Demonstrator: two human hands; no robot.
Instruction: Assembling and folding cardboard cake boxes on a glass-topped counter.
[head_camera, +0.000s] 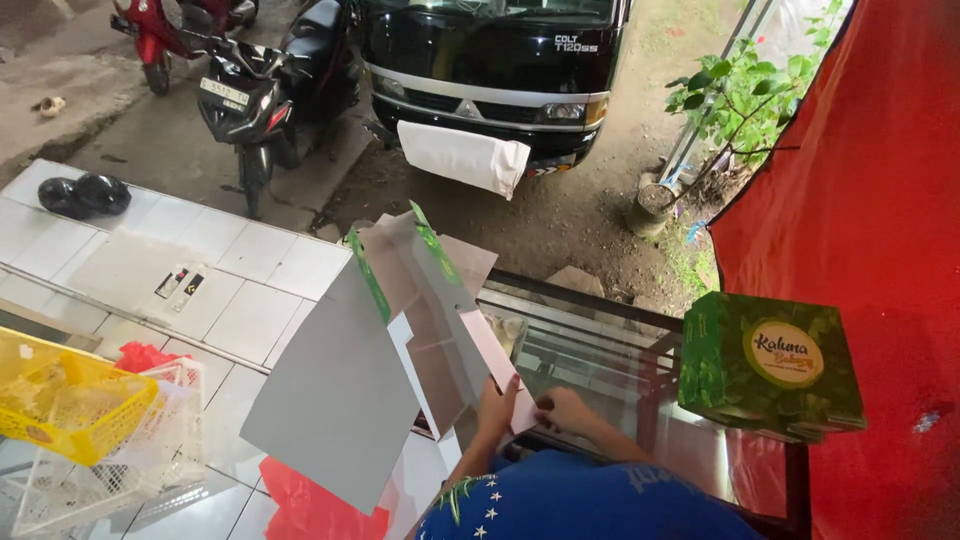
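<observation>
A large unfolded cardboard box (345, 385), grey inside with green printed edges, stands tilted over the glass counter. My left hand (495, 408) grips a pinkish-white flap at the lower right of the box. Just beside it, my right hand (565, 408) pinches the same flap's end. Both forearms rise from my blue star-printed shirt (580, 505) at the bottom of the view. A finished green box (770, 368) with a round pale label sits closed on the counter to the right, apart from my hands.
A glass display case (590, 345) lies under the box. A yellow basket (75, 400) and a white basket (130, 465) sit at left on white tiles, near red plastic (310, 510). Red tarp (870, 200) hangs right. A black truck (490, 60), motorbikes (245, 95) and a potted plant (730, 110) stand beyond.
</observation>
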